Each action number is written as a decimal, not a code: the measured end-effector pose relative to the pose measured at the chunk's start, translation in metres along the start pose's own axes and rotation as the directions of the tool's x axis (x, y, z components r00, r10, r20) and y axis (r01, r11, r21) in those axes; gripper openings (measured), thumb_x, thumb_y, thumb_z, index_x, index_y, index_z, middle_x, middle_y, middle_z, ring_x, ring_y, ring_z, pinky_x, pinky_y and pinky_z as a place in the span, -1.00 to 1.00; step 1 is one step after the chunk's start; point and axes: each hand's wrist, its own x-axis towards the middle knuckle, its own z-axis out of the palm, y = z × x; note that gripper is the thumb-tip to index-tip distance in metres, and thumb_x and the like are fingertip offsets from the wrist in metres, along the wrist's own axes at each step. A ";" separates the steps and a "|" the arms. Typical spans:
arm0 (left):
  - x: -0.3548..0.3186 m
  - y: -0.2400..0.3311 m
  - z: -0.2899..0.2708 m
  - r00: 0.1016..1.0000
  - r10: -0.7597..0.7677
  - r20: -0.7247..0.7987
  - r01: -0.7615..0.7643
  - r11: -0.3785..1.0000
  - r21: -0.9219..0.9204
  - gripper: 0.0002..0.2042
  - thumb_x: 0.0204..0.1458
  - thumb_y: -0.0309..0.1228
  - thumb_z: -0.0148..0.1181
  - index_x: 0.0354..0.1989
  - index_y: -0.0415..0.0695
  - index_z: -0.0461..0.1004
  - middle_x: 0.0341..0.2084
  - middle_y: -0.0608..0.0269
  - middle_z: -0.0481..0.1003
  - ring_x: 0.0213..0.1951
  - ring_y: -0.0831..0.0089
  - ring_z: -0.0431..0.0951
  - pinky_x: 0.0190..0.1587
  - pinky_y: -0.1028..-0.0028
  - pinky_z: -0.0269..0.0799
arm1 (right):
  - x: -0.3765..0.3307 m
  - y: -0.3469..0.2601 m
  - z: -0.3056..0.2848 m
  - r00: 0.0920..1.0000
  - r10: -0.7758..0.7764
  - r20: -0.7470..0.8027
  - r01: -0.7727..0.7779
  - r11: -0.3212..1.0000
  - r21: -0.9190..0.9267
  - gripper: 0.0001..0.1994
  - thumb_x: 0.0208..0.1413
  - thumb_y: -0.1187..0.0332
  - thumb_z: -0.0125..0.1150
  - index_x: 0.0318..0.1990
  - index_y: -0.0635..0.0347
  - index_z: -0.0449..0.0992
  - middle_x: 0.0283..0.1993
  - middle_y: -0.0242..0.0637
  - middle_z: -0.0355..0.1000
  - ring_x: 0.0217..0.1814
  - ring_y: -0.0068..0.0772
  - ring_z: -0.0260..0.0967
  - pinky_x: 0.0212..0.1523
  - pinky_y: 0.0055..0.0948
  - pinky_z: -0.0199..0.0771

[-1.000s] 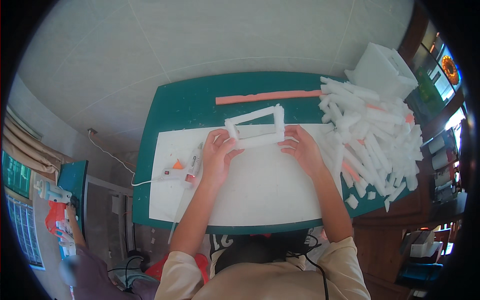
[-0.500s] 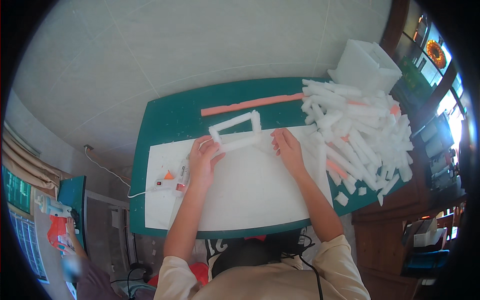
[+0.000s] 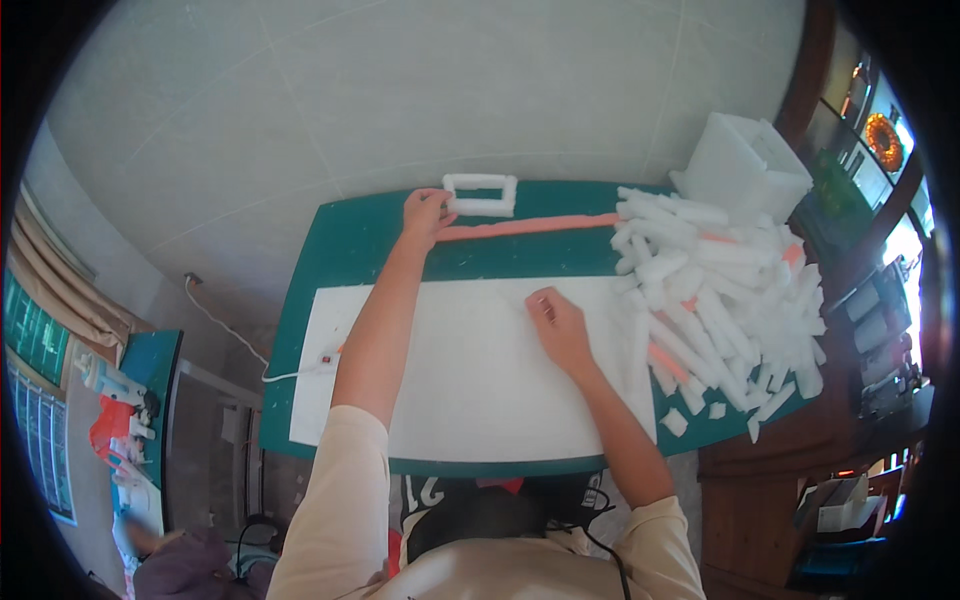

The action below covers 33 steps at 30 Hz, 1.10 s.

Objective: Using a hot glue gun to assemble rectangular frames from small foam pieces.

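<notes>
A small rectangular frame of white foam sticks point(image 3: 485, 208) lies at the far edge of the green table point(image 3: 500, 262). My left hand point(image 3: 428, 213), its arm stretched out, pinches the frame's left end between the fingers. Over the middle of the white board point(image 3: 480, 400), my right hand point(image 3: 560, 328) is curled closed, with nothing visible in it. A long orange foam strip point(image 3: 550, 226) runs just nearer than the frame. My left forearm hides most of the glue gun point(image 3: 325, 360); its switch and a bit of orange show.
A big heap of white foam sticks point(image 3: 700, 290), with some orange ones, covers the table's right side. Behind it stands a white foam box point(image 3: 735, 165). The glue gun's white cord point(image 3: 230, 335) leads to the wall. Another person point(image 3: 190, 565) is at the lower left.
My left hand has carried the foam frame from above the board to the far table edge, beyond the orange strip. The right hand has drawn slightly nearer and left.
</notes>
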 end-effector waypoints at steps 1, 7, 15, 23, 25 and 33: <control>0.016 -0.008 0.000 1.000 -0.018 -0.018 0.018 0.999 0.032 -0.69 0.01 -0.46 0.27 -0.09 -0.24 0.38 -0.26 0.12 0.44 -0.24 0.34 0.52 -0.21 0.35 0.63 | 0.000 0.000 0.001 0.999 0.003 0.040 -0.002 1.000 -0.028 -0.77 0.22 0.23 0.16 -0.26 0.25 0.51 -0.45 -0.10 0.47 -0.44 -0.16 0.45 -0.36 -0.31 0.42; 0.080 -0.038 -0.004 0.998 0.015 -0.067 0.008 0.942 0.337 -0.70 -0.05 -0.37 0.31 -0.17 -0.22 0.46 -0.29 0.04 0.52 -0.22 0.20 0.60 -0.16 0.24 0.61 | -0.006 0.007 0.008 0.984 -0.103 0.146 0.108 0.994 -0.032 -0.82 0.19 0.28 0.20 -0.23 0.23 0.51 -0.44 -0.13 0.48 -0.45 -0.24 0.44 -0.37 -0.38 0.41; 0.075 -0.027 -0.001 0.967 0.255 0.008 -0.086 0.299 0.950 -0.73 -0.07 -0.25 0.17 -0.22 -0.10 0.58 -0.16 -0.05 0.59 -0.04 -0.05 0.56 0.05 0.05 0.41 | -0.003 0.001 0.000 0.979 -0.063 0.192 0.092 0.984 -0.150 -0.80 0.19 0.26 0.19 -0.14 0.15 0.46 -0.49 -0.16 0.44 -0.44 -0.13 0.41 -0.36 -0.26 0.39; -0.004 0.016 0.098 0.360 0.745 0.561 -0.499 -0.355 0.791 -0.85 0.02 -0.39 0.13 -0.30 -0.09 0.61 -0.18 0.10 0.54 -0.10 0.08 0.48 0.12 -0.13 0.18 | -0.007 0.005 0.007 0.975 -0.119 0.188 0.152 0.973 -0.173 -0.81 0.18 0.29 0.16 -0.13 0.15 0.46 -0.48 -0.17 0.43 -0.38 -0.08 0.42 -0.30 -0.19 0.41; -0.045 0.044 0.151 0.555 0.517 0.652 -0.653 -0.214 0.726 -0.84 0.04 -0.38 0.13 -0.26 -0.10 0.58 -0.19 0.09 0.55 -0.05 0.08 0.47 0.07 0.04 0.27 | -0.008 0.005 0.008 0.969 -0.160 0.188 0.195 0.963 -0.187 -0.81 0.18 0.30 0.14 -0.13 0.16 0.46 -0.45 -0.16 0.45 -0.35 -0.06 0.43 -0.28 -0.15 0.41; -0.149 -0.010 0.297 0.106 0.330 0.938 -0.992 0.102 0.077 -0.66 0.04 -0.38 0.16 0.03 -0.10 0.42 0.00 0.04 0.50 -0.03 0.02 0.50 0.07 0.16 0.37 | -0.007 0.008 0.012 0.958 -0.049 0.283 0.092 0.986 -0.141 -0.73 0.22 0.26 0.07 -0.01 0.19 0.46 -0.10 0.02 0.51 -0.01 0.10 0.43 -0.01 -0.09 0.41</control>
